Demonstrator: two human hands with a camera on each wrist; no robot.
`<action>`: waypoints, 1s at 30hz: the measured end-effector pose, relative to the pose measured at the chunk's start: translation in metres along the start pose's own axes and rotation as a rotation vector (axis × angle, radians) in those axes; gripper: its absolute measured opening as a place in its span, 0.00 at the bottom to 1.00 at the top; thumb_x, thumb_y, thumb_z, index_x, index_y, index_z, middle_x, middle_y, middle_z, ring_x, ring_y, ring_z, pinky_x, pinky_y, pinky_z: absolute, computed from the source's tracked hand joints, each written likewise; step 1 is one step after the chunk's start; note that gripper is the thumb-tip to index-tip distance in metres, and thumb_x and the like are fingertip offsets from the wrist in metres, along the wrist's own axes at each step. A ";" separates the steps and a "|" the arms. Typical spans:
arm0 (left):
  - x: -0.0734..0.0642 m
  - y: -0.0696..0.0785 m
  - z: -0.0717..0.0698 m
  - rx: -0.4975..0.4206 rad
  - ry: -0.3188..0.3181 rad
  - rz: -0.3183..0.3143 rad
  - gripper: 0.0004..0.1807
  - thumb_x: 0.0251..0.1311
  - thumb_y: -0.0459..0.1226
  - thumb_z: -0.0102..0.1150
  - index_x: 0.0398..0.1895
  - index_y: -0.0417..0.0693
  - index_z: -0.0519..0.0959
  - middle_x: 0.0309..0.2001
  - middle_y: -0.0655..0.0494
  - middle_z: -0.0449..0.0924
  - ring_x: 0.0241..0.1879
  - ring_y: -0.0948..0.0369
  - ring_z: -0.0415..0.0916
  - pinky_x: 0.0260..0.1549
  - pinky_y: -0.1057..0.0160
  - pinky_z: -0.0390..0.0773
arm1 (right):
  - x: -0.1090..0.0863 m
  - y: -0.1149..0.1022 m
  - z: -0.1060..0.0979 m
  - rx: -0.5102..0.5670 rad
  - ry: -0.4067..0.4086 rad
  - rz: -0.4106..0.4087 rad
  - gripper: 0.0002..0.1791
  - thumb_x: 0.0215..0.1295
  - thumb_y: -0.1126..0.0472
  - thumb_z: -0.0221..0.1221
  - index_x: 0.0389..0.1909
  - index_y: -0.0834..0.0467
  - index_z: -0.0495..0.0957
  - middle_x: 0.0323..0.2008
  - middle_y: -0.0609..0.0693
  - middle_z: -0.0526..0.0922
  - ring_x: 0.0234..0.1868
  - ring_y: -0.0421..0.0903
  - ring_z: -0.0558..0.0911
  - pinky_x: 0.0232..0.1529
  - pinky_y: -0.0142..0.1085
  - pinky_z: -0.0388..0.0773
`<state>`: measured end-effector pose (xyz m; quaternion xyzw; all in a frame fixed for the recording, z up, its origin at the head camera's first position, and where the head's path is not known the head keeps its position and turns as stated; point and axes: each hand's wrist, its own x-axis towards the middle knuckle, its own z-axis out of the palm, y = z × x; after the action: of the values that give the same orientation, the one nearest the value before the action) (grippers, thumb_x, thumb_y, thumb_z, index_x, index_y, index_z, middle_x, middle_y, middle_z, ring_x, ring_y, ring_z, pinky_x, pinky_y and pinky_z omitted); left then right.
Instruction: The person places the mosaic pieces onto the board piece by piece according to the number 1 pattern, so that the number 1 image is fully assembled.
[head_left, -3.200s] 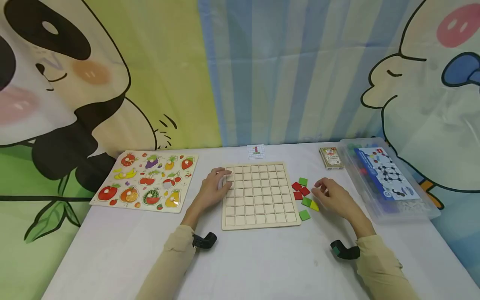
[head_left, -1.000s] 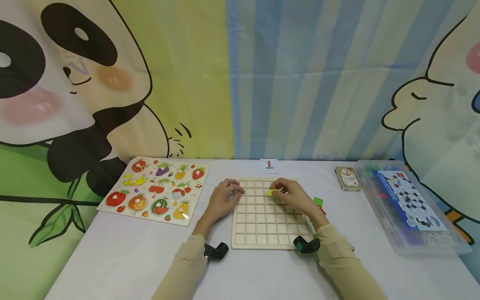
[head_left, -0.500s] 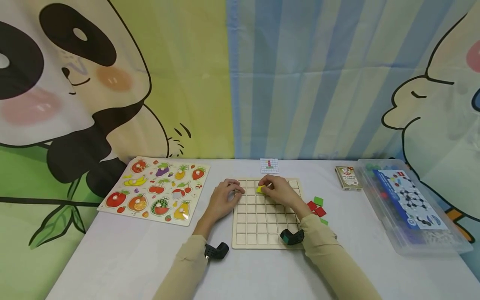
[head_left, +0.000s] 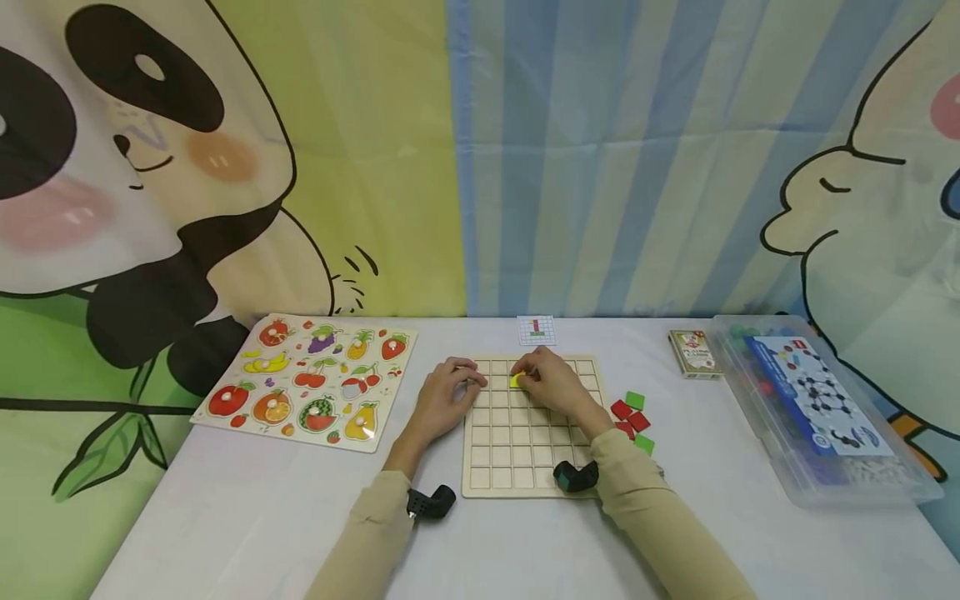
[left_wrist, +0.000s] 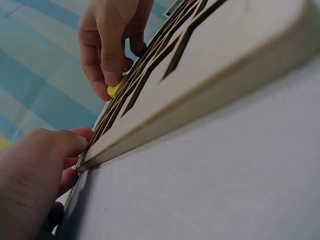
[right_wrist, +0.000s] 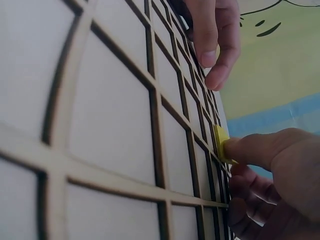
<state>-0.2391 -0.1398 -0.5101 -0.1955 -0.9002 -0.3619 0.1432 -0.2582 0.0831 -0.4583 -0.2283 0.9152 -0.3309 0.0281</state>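
Observation:
A wooden grid board [head_left: 481, 457] lies on the table in front of me. My right hand [head_left: 557, 385] is over its upper part and pinches a small yellow tile [head_left: 516, 381] between thumb and fingers. In the right wrist view the yellow tile [right_wrist: 221, 142] meets the grid strips at a slight tilt; whether it sits inside a cell I cannot tell. My left hand [head_left: 446, 397] rests at the board's upper left edge, fingers relaxed. From the left wrist view, its thumb and fingertips touch the board near a corner.
Red tiles [head_left: 639, 421] and green tiles [head_left: 643, 445] lie right of the board. Behind it is a small pattern card [head_left: 536, 331]. A fruit puzzle [head_left: 307, 383] lies at left. To the right are a card box [head_left: 695, 353] and a clear plastic case [head_left: 821, 408].
My right hand has gone from the loose tiles to the board's upper part, bringing the yellow tile, then slid slightly left. The left hand stays at the board's edge. The head view has shifted.

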 end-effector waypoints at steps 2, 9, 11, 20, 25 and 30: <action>0.001 -0.001 0.000 0.001 0.010 0.006 0.06 0.59 0.36 0.58 0.35 0.58 0.83 0.50 0.57 0.76 0.51 0.54 0.73 0.50 0.47 0.68 | 0.001 -0.001 0.001 -0.009 0.008 0.003 0.06 0.63 0.63 0.58 0.38 0.56 0.81 0.36 0.52 0.75 0.34 0.44 0.75 0.38 0.38 0.73; 0.001 0.000 0.001 -0.010 0.020 -0.003 0.06 0.60 0.36 0.57 0.34 0.57 0.83 0.50 0.57 0.76 0.51 0.54 0.73 0.50 0.47 0.67 | -0.002 -0.003 -0.003 0.007 0.009 0.022 0.04 0.62 0.63 0.59 0.37 0.56 0.80 0.36 0.50 0.76 0.34 0.44 0.76 0.39 0.38 0.74; 0.001 0.001 0.001 -0.008 0.017 -0.006 0.06 0.60 0.36 0.57 0.34 0.58 0.83 0.50 0.57 0.76 0.51 0.54 0.73 0.50 0.47 0.67 | -0.006 -0.002 -0.004 0.024 0.006 0.014 0.05 0.63 0.63 0.58 0.38 0.56 0.80 0.36 0.50 0.77 0.35 0.44 0.77 0.40 0.39 0.74; 0.000 0.001 0.001 0.003 0.007 -0.019 0.06 0.60 0.37 0.58 0.34 0.59 0.82 0.50 0.58 0.76 0.51 0.54 0.72 0.50 0.48 0.67 | -0.032 0.008 -0.025 0.141 -0.001 -0.028 0.10 0.67 0.61 0.54 0.46 0.60 0.77 0.42 0.52 0.78 0.42 0.47 0.78 0.43 0.40 0.74; 0.001 0.001 0.001 -0.005 0.003 -0.019 0.06 0.60 0.36 0.58 0.34 0.58 0.82 0.50 0.57 0.76 0.52 0.54 0.72 0.51 0.47 0.67 | -0.050 0.023 -0.041 0.135 0.037 -0.030 0.11 0.68 0.60 0.54 0.48 0.58 0.77 0.44 0.51 0.78 0.42 0.47 0.77 0.40 0.39 0.74; 0.000 0.002 0.000 -0.006 0.004 -0.011 0.05 0.60 0.36 0.58 0.34 0.57 0.82 0.50 0.56 0.75 0.51 0.54 0.72 0.50 0.47 0.67 | -0.068 0.041 -0.055 0.136 0.036 0.026 0.12 0.68 0.57 0.54 0.49 0.57 0.75 0.43 0.50 0.79 0.41 0.46 0.77 0.38 0.36 0.74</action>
<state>-0.2377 -0.1384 -0.5088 -0.1903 -0.8997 -0.3659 0.1426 -0.2246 0.1734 -0.4473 -0.2081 0.8939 -0.3957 0.0316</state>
